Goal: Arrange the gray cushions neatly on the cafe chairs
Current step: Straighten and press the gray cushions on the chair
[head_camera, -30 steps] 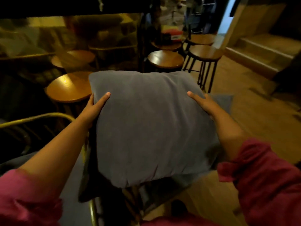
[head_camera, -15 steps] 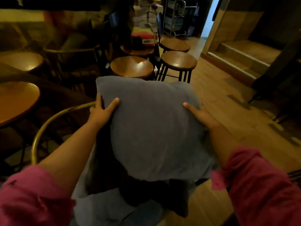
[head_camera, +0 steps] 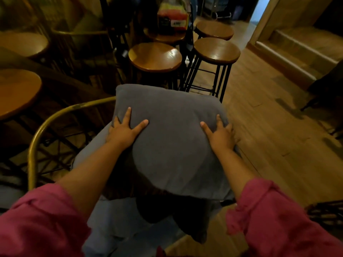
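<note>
A square gray cushion (head_camera: 172, 141) fills the middle of the view, tilted with its far edge up. My left hand (head_camera: 123, 129) grips its left side with thumb and fingers spread on the fabric. My right hand (head_camera: 220, 135) grips its right side the same way. Under and in front of it lies a second, paler gray cushion (head_camera: 111, 216) on the seat of a cafe chair with a curved brass-coloured back rail (head_camera: 55, 119). Part of the lower cushion is hidden by the held one and by a dark shadow.
Several round wooden bar stools (head_camera: 155, 56) on black metal legs stand just beyond the chair. A round wooden table (head_camera: 16, 91) sits at the left. Wooden floor (head_camera: 269, 127) opens to the right, with steps (head_camera: 297, 49) at the far right.
The cushion has come down and away from me toward the chair. My hands have shifted from its edges to pressing on top near its far corners. The view has tilted down.
</note>
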